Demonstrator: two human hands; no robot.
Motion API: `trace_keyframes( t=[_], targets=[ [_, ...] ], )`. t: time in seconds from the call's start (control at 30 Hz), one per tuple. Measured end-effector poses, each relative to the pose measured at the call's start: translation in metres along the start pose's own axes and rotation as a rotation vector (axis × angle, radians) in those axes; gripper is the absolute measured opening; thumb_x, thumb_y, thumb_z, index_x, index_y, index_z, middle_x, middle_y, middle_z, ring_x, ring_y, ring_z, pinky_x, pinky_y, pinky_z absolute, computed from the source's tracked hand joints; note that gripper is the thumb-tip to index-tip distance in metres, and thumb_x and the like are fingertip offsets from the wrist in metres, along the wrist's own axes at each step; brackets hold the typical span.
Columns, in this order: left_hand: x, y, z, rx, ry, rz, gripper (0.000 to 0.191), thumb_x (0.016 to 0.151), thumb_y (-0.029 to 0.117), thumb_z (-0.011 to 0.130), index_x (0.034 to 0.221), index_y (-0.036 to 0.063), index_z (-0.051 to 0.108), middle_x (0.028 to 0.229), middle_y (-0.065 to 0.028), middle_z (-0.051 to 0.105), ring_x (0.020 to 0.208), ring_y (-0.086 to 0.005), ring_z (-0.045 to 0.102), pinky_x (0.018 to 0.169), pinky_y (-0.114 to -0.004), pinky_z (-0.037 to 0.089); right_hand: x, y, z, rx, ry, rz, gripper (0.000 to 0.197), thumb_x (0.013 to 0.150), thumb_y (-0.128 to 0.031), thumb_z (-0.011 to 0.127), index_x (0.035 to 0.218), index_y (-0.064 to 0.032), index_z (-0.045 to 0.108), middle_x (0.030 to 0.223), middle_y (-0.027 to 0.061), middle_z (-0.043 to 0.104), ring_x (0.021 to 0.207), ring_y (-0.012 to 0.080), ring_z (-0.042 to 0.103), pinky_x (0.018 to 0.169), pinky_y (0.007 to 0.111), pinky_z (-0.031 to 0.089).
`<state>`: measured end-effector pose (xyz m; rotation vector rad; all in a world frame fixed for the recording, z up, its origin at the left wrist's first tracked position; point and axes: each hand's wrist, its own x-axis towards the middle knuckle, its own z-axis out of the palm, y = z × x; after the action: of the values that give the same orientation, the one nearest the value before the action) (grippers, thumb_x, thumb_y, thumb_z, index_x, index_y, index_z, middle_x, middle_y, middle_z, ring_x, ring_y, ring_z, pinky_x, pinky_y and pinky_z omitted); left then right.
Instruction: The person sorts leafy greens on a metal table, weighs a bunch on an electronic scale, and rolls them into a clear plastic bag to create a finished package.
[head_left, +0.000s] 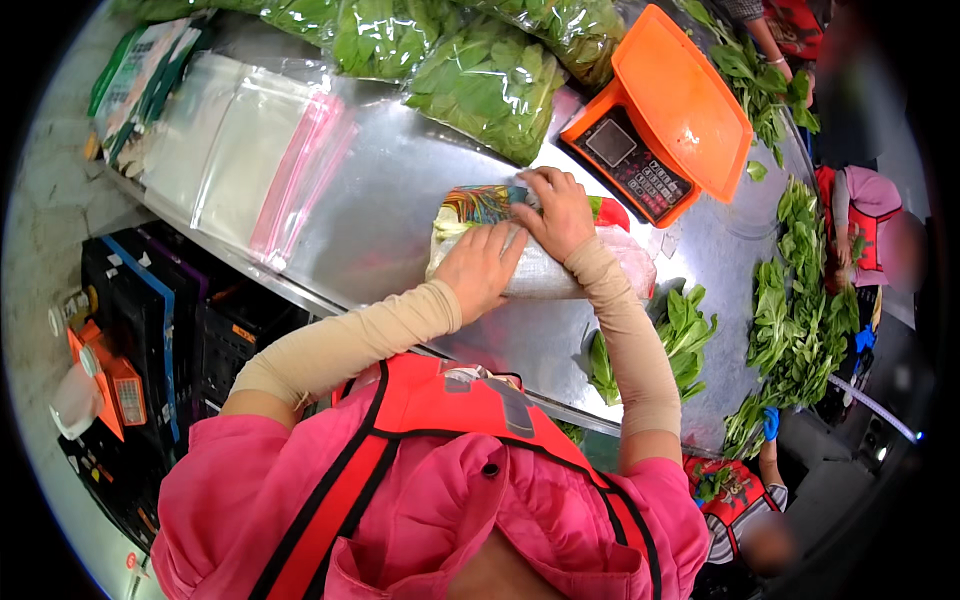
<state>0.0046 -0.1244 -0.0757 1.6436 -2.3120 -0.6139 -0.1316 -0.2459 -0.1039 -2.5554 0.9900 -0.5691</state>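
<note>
A whitish plastic-wrapped bundle (544, 279) with a colourful printed strip lies on the steel table before me. My left hand (480, 266) holds its near left part, fingers laid together over the top. On the upper side, my right hand (559, 214) grips the bundle, thumb and forefinger bent around a shiny bit of film. Pale stems or folds show at the bundle's left end; I cannot tell which. My hands hide much of the print. Just beyond the right hand stands an orange digital scale (634, 165) with an orange pan (679, 97).
Clear bags of leafy greens (487, 90) line the far side. Flat clear bags with pink edges (259, 157) lie left. Loose greens (686, 330) sit by my right forearm; a longer heap (799, 300) runs along the right, where several people work. Black crates (131, 322) stand below left.
</note>
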Motion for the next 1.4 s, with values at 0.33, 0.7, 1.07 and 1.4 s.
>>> trace_keyframes(
  t=[0.33,0.7,1.07,1.4],
  targets=[
    [-0.013,0.005,0.010,-0.120,0.188,-0.071,0.081,0.059,0.015,0.072,0.128,0.0004,0.033,0.121,-0.0176,0.043,0.093,-0.0308,0.052,0.086,-0.035,0.042,-0.036,-0.025,-0.038,-0.010,-0.047,-0.268,0.012,0.067,-0.013,0.065,0.074,-0.0072,0.059,0.074,0.0064,0.051,0.075,0.0268,0.051,0.066,0.037,0.039],
    [-0.042,-0.001,0.043,-0.028,0.419,0.281,0.050,0.063,0.006,0.057,0.112,0.0021,0.049,0.113,-0.0106,0.051,0.087,-0.0255,0.053,0.082,-0.035,0.042,-0.088,-0.072,-0.062,-0.031,-0.501,-0.019,0.089,0.051,-0.024,0.076,0.128,-0.0079,0.034,0.120,0.0198,0.043,0.105,0.0378,0.046,0.088,0.043,0.038],
    [-0.077,-0.076,-0.033,-0.088,0.732,-0.043,0.039,0.072,0.010,0.062,0.109,0.0016,0.051,0.111,-0.0181,0.052,0.105,-0.0339,0.048,0.093,-0.041,0.037,-0.055,-0.096,-0.052,-0.115,-0.134,0.131,0.070,0.057,-0.020,0.069,0.123,-0.0129,0.045,0.108,0.0178,0.051,0.092,0.0355,0.054,0.078,0.039,0.046],
    [-0.070,-0.224,-0.079,0.359,0.372,-0.781,0.025,0.071,0.012,0.060,0.091,-0.0007,0.054,0.091,-0.0161,0.054,0.091,-0.0299,0.051,0.081,-0.036,0.044,-0.063,-0.092,-0.024,-0.197,-0.227,0.189,0.086,0.049,-0.020,0.076,0.127,-0.0172,0.042,0.119,0.0234,0.042,0.098,0.0385,0.048,0.083,0.044,0.039]
  ],
)
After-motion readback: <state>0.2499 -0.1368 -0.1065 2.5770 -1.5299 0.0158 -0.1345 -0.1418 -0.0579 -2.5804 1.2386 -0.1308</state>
